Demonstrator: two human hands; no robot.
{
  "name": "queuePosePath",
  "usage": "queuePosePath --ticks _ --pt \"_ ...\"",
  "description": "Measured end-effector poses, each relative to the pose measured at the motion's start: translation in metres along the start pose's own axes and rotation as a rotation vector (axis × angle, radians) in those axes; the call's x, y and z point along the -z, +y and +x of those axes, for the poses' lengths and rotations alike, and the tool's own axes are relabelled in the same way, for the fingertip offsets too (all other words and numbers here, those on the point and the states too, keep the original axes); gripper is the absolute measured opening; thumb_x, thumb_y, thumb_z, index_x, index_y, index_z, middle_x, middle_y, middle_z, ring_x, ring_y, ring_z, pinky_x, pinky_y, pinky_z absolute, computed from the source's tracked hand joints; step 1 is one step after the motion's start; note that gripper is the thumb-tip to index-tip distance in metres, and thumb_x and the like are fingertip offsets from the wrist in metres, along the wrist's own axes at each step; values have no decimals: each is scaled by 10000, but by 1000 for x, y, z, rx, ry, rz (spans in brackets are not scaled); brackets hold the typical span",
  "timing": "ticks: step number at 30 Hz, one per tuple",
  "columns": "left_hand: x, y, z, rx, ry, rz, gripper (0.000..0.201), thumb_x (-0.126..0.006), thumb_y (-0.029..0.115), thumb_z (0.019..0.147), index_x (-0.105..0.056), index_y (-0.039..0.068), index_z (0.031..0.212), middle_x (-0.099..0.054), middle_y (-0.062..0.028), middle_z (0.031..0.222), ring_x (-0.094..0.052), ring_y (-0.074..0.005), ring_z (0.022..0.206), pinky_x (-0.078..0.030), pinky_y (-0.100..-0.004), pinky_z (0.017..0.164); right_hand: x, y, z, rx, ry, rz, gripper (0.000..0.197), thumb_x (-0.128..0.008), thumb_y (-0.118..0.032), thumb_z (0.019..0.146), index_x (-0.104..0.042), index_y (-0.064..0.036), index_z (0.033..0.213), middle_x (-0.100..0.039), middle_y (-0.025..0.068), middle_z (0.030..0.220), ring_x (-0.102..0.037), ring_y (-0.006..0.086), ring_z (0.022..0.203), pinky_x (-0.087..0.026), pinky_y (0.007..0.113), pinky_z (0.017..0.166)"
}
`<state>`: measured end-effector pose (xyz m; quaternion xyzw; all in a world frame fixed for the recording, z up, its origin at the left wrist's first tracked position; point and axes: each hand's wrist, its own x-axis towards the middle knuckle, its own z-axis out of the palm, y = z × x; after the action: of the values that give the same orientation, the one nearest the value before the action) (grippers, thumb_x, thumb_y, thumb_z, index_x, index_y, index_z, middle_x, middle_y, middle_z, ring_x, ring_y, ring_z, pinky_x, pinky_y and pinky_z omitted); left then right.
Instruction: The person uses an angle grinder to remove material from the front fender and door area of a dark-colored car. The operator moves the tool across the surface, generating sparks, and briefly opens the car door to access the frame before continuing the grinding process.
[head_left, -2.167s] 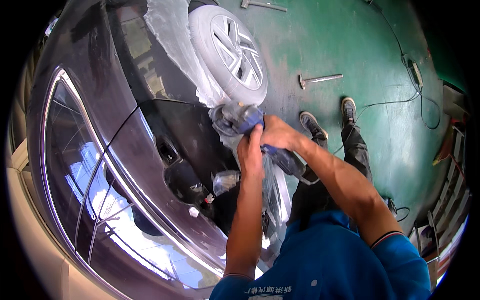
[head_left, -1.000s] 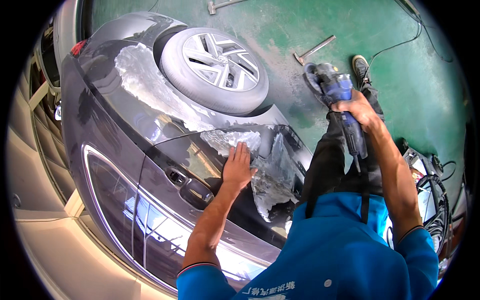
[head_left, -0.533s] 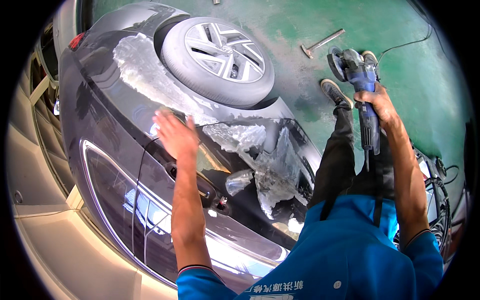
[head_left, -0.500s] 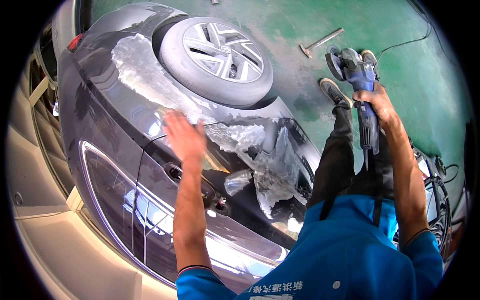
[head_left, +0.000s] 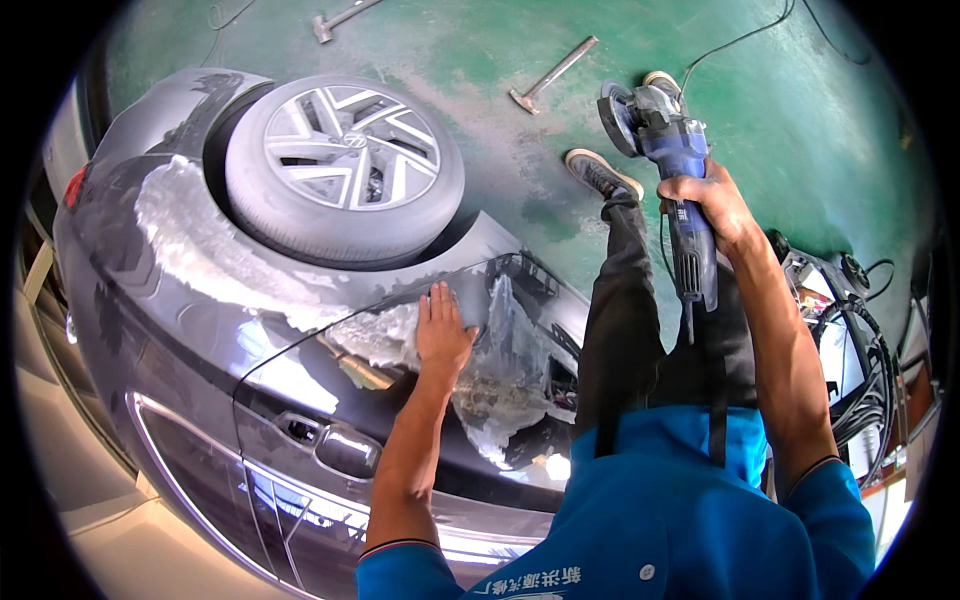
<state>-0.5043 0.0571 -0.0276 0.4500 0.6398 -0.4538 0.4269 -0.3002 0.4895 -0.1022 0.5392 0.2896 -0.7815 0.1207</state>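
The right hand [head_left: 712, 205] alone clamps the blue-and-black cylindrical grinder [head_left: 690, 245] right of the grey spoked wheel [head_left: 345, 165], so accidental starting could twist it loose, while the left hand [head_left: 445, 335], empty, lies flat on whitish filler [head_left: 388, 335] below the wheel.

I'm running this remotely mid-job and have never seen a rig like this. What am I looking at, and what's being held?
There's no machine arm here: these are a person's own bare hands. A fisheye camera on their head looks down, so straight edges bend near the rim.

The left hand is empty and appears to rest, palm down, over a pale, rough patch on the side of a dark car.

The right hand grips a blue-and-black grinder, held clear of the car.

Beyond the wheel, one hammer and another hammer lie on the green floor.
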Motion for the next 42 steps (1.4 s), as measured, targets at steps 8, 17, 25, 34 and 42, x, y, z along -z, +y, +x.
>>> queuePosePath --ticks 8,17,25,34,42 --pt "-54 86 71 -131 -153 53 852 -475 603 965 -354 -14 1540 -238 -183 1654 -137 -331 1549 -77 -496 1249 23 10 29 -24 70 -69 414 -758 -269 708 -627 25 969 -646 96 769 -622 182 632 -523 310 608" --pt "-67 120 55 -307 -210 -231 828 -613 569 901 -460 -10 1473 -391 -183 1577 -245 -319 1515 -167 -487 1233 20 20 63 -85 29 -41 495 -789 -234 711 -575 10 1085 -636 91 893 -650 191 761 -525 333 709" --pt "-10 -13 70 -60 -35 -15 784 -522 535 965 -373 19 1536 -290 -142 1642 -195 -271 1542 -140 -492 1239 -15 24 68 -15 -37 -48 487 -766 -270 726 -590 -2 1092 -634 77 874 -620 163 731 -509 305 683" --pt "126 -173 -78 489 170 64 759 -541 506 979 -363 23 1536 -297 -126 1639 -213 -294 1539 -159 -532 1242 -4 28 67 -15 4 4 539 -756 -308 717 -572 -8 1126 -598 59 888 -591 151 735 -496 291 666" --pt "101 -151 -44 467 162 144 825 -482 569 987 -348 -42 1525 -307 -214 1614 -217 -348 1528 -158 -516 1241 -7 24 68 13 -1 16 544 -752 -330 717 -573 -9 1118 -588 53 870 -587 160 733 -490 296 672"
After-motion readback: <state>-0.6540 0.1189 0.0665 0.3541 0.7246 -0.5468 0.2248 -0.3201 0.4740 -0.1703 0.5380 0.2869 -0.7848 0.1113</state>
